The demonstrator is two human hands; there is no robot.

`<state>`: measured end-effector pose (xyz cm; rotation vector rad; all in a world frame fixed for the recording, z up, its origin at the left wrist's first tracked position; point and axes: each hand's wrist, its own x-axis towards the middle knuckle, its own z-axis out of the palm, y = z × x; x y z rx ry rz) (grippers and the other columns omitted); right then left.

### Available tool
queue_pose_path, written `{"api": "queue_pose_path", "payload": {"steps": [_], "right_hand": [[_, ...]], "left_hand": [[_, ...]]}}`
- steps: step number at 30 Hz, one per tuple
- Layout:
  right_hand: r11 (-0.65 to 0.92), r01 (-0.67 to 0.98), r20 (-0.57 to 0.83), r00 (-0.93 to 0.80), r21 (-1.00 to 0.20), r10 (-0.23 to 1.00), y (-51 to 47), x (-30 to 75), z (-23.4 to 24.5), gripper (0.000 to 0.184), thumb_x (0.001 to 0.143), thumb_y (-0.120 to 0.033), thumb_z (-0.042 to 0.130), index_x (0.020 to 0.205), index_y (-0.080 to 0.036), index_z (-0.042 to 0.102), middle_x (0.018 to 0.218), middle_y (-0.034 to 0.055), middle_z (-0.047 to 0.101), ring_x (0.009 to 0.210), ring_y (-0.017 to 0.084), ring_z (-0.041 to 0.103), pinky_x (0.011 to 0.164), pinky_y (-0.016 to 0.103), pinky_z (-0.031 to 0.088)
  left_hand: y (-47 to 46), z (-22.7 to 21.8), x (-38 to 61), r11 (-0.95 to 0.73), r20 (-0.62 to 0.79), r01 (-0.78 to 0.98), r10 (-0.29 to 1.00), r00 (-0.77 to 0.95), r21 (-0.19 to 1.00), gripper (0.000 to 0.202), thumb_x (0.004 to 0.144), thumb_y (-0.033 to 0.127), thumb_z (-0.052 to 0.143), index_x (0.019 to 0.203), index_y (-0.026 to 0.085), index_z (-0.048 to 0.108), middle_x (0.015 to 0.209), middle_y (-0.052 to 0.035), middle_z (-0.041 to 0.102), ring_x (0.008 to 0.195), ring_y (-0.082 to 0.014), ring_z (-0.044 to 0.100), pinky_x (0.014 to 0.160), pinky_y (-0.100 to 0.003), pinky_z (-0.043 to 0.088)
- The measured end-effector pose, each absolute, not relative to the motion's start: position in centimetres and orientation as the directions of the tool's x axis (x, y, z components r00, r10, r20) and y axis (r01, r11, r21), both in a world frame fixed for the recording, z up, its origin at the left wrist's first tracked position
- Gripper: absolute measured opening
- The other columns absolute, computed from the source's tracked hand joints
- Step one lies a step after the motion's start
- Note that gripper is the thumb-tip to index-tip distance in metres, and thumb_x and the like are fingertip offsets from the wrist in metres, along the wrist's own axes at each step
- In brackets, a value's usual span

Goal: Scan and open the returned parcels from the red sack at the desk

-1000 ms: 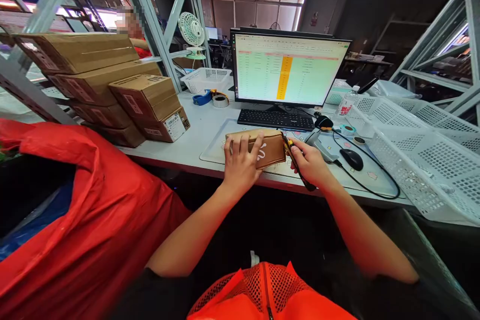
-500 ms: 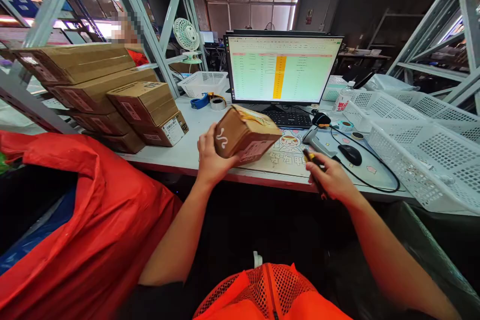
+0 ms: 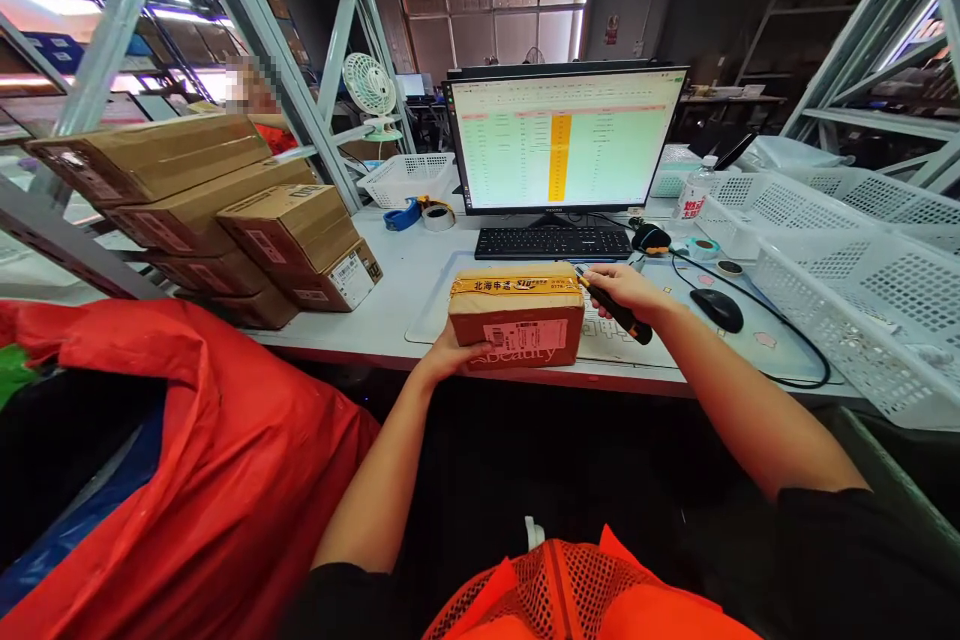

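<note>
A small brown cardboard box (image 3: 517, 318) with yellow printed tape along its top and a pale label on its front stands at the desk's front edge. My left hand (image 3: 452, 356) grips its lower left corner, thumb across the front face. In my right hand (image 3: 626, 290) is a black and yellow utility knife (image 3: 619, 312), its tip against the box's upper right end by the tape. Whether the blade cuts in cannot be made out. Behind the box lie the keyboard (image 3: 553, 242) and, mostly hidden, a barcode scanner.
Stacked cardboard boxes (image 3: 300, 230) stand on the left, above a red bag (image 3: 195, 440). A monitor (image 3: 566, 140) is at the back. White plastic baskets (image 3: 862, 310) line the right, beside a mouse (image 3: 717, 310) and its cable. Tape rolls (image 3: 437, 216) lie near the fan (image 3: 370, 88).
The box has turned from tilted to level, its label facing me. My right hand has moved up and left, bringing the utility knife to the box's right end.
</note>
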<state>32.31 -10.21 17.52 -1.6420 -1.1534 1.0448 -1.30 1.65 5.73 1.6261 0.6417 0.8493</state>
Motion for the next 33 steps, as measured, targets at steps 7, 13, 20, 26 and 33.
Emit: {"api": "queue_pose_path", "payload": {"steps": [7, 13, 20, 26, 33], "right_hand": [[-0.247, 0.169, -0.2, 0.254, -0.954, 0.946, -12.9, 31.1, 17.3, 0.023, 0.108, -0.041, 0.06, 0.105, -0.02, 0.069, 0.061, 0.0001, 0.064, 0.045, 0.013, 0.059, 0.043, 0.021, 0.049], [-0.238, 0.235, -0.193, 0.197, -0.942, 0.961, -16.3, 29.5, 16.9, 0.046, 0.097, -0.067, 0.069, 0.094, -0.021, 0.064, 0.064, 0.0001, 0.065, 0.049, 0.014, 0.061, 0.046, 0.023, 0.051], [-0.153, 0.662, -0.018, 0.206, -0.734, 0.978, -17.0, 32.9, 19.4, 0.053, 0.095, -0.074, 0.061, 0.089, -0.022, 0.066, 0.069, 0.0028, 0.065, 0.059, 0.018, 0.061, 0.056, 0.031, 0.05], [0.064, 0.995, 0.226, -0.08, 0.077, 0.971, -10.3, 26.4, 27.1, 0.031, 0.105, -0.046, 0.058, 0.12, -0.027, 0.078, 0.107, 0.0095, 0.08, 0.091, 0.027, 0.071, 0.071, 0.036, 0.045], [0.344, 0.867, -0.023, -0.36, 0.361, 0.933, -4.9, 13.6, 28.2, 0.031, 0.105, -0.027, 0.053, 0.118, -0.02, 0.081, 0.109, 0.0162, 0.081, 0.102, 0.031, 0.075, 0.077, 0.036, 0.049]], "left_hand": [[2.0, 5.2, -1.2, -0.197, 0.17, -0.029, 0.755, 0.633, 0.98, 0.097, 0.067, 0.056, 0.1, 0.144, 0.013, 0.06, 0.151, -0.0223, 0.066, 0.148, -0.0464, 0.056, 0.129, -0.067, 0.039], [1.9, 4.9, -0.9, -0.203, 0.196, -0.05, 0.805, 0.56, 0.978, 0.114, 0.065, 0.057, 0.1, 0.155, 0.012, 0.047, 0.151, -0.0255, 0.063, 0.147, -0.0466, 0.056, 0.125, -0.067, 0.042], [2.2, 5.0, -1.1, -0.215, 0.221, -0.084, 0.768, 0.601, 0.973, 0.119, 0.064, 0.053, 0.101, 0.16, 0.014, 0.043, 0.155, -0.0238, 0.06, 0.151, -0.045, 0.052, 0.128, -0.064, 0.039], [2.4, 5.0, -1.3, -0.211, 0.233, -0.111, 0.744, 0.627, 0.971, 0.119, 0.064, 0.049, 0.102, 0.162, 0.015, 0.044, 0.154, -0.0214, 0.062, 0.147, -0.0429, 0.055, 0.127, -0.06, 0.041], [2.8, 4.6, -1.5, -0.224, 0.219, -0.074, 0.735, 0.642, 0.972, 0.122, 0.061, 0.051, 0.104, 0.161, 0.017, 0.043, 0.144, -0.0189, 0.068, 0.134, -0.0399, 0.064, 0.117, -0.056, 0.051]]}}
